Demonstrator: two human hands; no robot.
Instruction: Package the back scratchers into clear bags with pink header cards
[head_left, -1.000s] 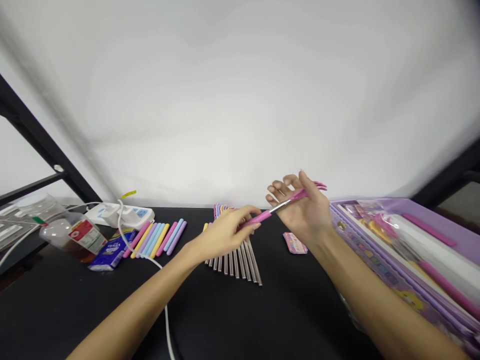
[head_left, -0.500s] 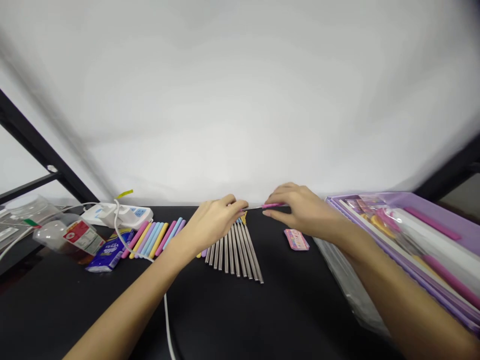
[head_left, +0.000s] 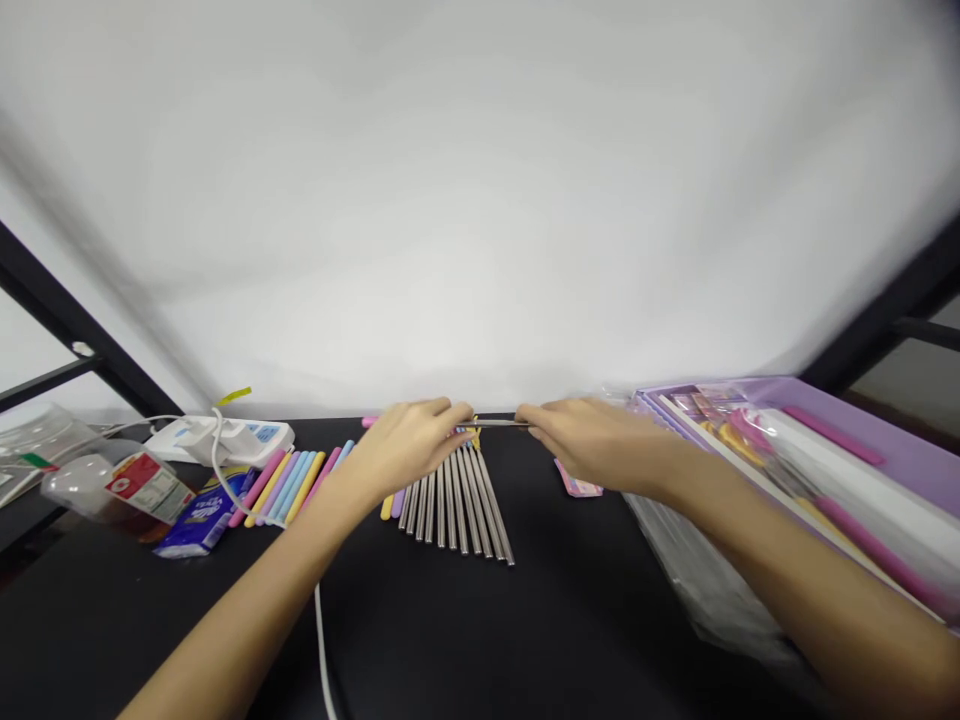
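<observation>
A slim metal rod [head_left: 499,423] lies level at the centre of the frame, spanning the gap between the hands. The left hand [head_left: 409,440] and right hand [head_left: 581,435] each appear to have their fingers pinched around it, so the step in hand looks like two-handed handling of the rod; the next move likely calls for a steady grip from both. Just below, fanned metal rods [head_left: 454,500] rest on the black surface [head_left: 555,620]; coloured sticks [head_left: 289,487] lie left of centre, and a purple bin [head_left: 847,415] at right.
</observation>
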